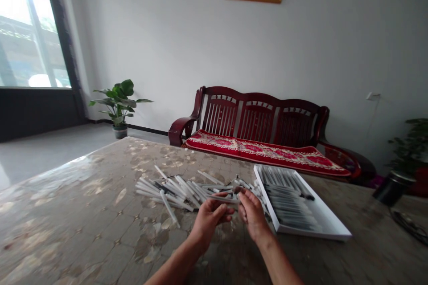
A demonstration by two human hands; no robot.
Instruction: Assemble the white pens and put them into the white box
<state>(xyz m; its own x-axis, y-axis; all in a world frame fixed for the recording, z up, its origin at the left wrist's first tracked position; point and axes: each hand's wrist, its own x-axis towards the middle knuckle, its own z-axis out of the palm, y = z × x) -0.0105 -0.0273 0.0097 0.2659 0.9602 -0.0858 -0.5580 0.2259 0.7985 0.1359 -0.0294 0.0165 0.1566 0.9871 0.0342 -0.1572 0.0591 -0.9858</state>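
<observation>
My left hand point(211, 217) is closed on a thin whitish tube point(222, 199) that reaches across toward my right hand. My right hand point(251, 212) is pinched near the tube's right end, with something small and dark at its fingertips, too small to make out. Behind both hands lies a loose pile of translucent white tubes point(182, 190), some with dark parts. Right of my right hand stands a shallow white box point(329, 219), holding rows of similar tubes point(290, 207) with dark tips.
The patterned tabletop point(100, 222) spreads around the pile. Beyond it is a dark red wooden bench point(257, 116) with a red cushion point(267, 149). A dark cylindrical container point(394, 188) and a dark cable point(409, 227) are at the right. A potted plant point(119, 102) stands back left.
</observation>
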